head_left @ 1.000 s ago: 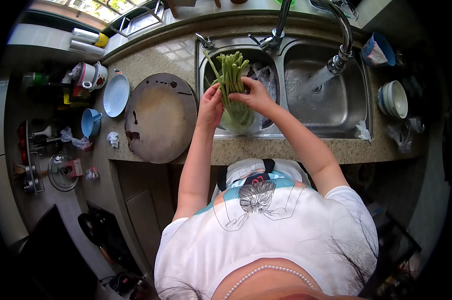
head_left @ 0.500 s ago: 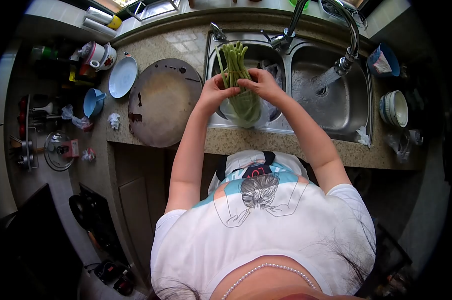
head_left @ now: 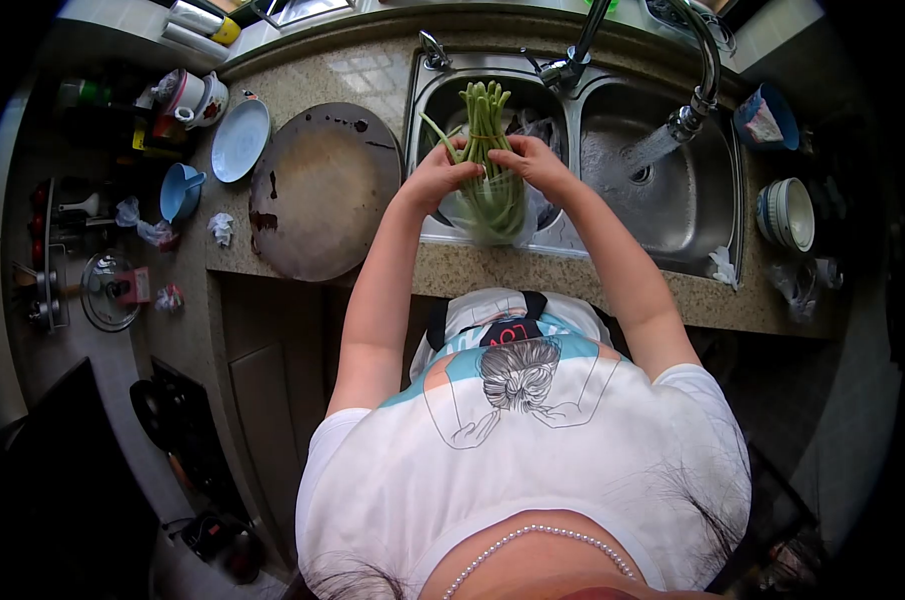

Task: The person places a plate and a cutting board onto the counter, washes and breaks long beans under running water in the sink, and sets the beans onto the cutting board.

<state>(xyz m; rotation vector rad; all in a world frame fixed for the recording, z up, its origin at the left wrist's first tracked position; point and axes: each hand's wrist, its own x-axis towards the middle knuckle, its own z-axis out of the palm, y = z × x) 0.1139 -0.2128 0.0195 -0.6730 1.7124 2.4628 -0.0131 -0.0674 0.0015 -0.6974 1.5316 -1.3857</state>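
A bundle of long green stems (head_left: pixel 486 120) stands over the left sink basin (head_left: pixel 438 100), its lower part inside a clear plastic bag (head_left: pixel 493 225). My left hand (head_left: pixel 436 177) grips the bundle and bag from the left side, thumb across the front. From the right, my right hand (head_left: pixel 536 167) holds the same bundle, its thumb near the middle. One stem sticks out to the left above my left hand. Some of the fingers are hidden behind the stems.
Water runs from the faucet (head_left: pixel 685 122) into the right basin (head_left: pixel 653 190). A round board (head_left: pixel 328 190) and a light blue plate (head_left: pixel 241 140) are on the left counter. Stacked bowls (head_left: pixel 795 215) and a blue bowl (head_left: pixel 781 110) are at the right.
The view has shifted slightly. The stems stand more upright, more of them shows in the bag, and one stem now leans farther out to the left.
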